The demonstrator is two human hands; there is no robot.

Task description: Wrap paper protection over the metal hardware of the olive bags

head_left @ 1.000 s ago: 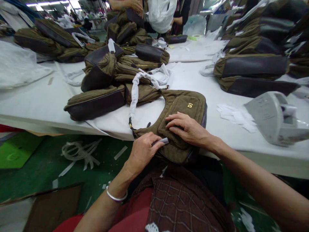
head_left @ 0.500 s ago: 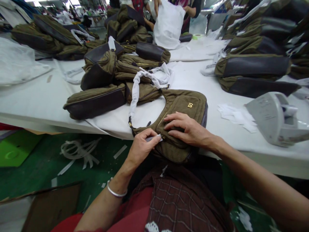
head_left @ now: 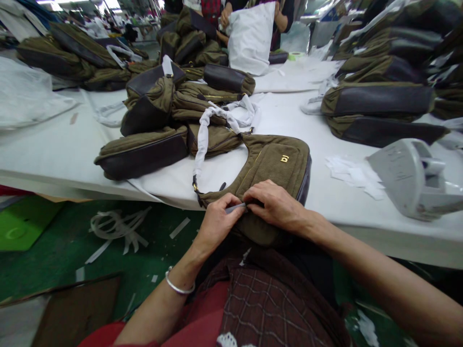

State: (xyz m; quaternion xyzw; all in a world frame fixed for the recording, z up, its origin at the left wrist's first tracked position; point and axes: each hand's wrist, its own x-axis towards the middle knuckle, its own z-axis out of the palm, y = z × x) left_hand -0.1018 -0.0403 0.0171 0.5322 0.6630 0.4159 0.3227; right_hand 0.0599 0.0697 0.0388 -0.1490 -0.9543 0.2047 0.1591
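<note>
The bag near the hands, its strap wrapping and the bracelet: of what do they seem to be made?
Bag: probably corduroy, matte olive-brown, judging by fine ribs on its front; its dark side panel looks like smooth leather or imitation. Strap wrapping: white, wrinkled, perhaps paper or thin foam; I cannot tell. Bracelet: likely polished metal, from its silvery shine.

Can't see much of the gray strip, the left hand covers most of it. Right hand blocks part of the olive bag, so no clue what those fingertips have. Top edge crops the people opposite, right edge cuts the bag stack, and the far background's kinda blurry.
</note>
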